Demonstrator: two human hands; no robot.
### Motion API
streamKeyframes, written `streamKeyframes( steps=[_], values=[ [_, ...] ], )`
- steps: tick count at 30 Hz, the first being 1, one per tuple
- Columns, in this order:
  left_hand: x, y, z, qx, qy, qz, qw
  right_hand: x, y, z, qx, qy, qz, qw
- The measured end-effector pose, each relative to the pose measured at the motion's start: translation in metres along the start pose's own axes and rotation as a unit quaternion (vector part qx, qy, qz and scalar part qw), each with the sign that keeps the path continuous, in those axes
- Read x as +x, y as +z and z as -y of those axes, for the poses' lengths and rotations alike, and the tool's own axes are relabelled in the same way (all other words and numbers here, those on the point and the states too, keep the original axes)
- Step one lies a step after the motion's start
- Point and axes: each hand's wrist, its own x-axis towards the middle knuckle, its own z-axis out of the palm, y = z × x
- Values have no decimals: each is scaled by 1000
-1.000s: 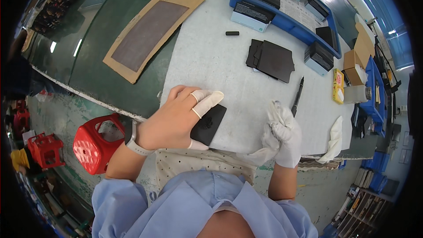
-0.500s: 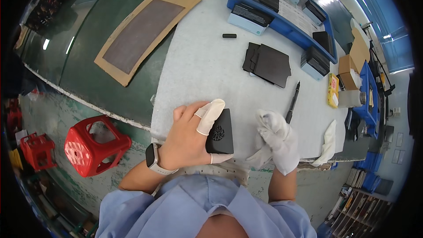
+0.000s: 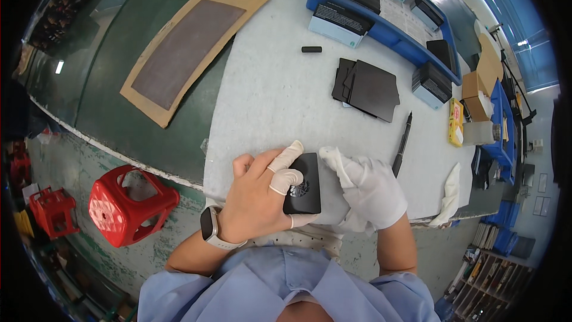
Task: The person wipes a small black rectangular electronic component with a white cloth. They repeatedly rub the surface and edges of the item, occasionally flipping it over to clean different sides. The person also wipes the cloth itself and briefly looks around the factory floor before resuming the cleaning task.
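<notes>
A flat black case (image 3: 310,194) with a round, dark patterned emblem lies at the near edge of the white table cover. My left hand (image 3: 256,191), wearing pale finger cots, grips it from the left; thumb at its near end, one cot-covered finger bent onto its face. My right hand (image 3: 372,188), in a loose white glove, is just right of the case and apart from it. Its fingers are bunched around what looks like a white cloth (image 3: 351,222), hard to tell from the glove. Farther off lie flat black pieces (image 3: 374,90) and a black pen (image 3: 403,143).
A blue tray (image 3: 393,31) of black items and papers sits at the far right, black-and-blue boxes (image 3: 341,24) beside it. A small black cylinder (image 3: 311,49), yellow packet (image 3: 456,122) and white glove (image 3: 448,194) lie around. Cardboard (image 3: 185,53) lies left; a red stool (image 3: 128,206) stands below.
My right hand has moved toward the case, its fingertips now nearer the case's far right corner. A finger of my left hand has bent down onto the emblem. The view has shifted slightly.
</notes>
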Motion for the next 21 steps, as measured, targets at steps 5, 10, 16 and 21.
streamKeyframes(
  steps=[5,10,16,21],
  values=[
    [1,0,0,6,-5,9,1000,4,-1,5,9,19,8,1000],
    [2,0,-1,0,-5,1,1000,2,5,8,-11,29,6,999],
    [1,-1,0,-1,-2,-2,1000,-1,8,7,-14,55,-11,998],
    [1,0,0,0,0,-4,1000,-2,7,12,-64,62,9,996]
  ],
)
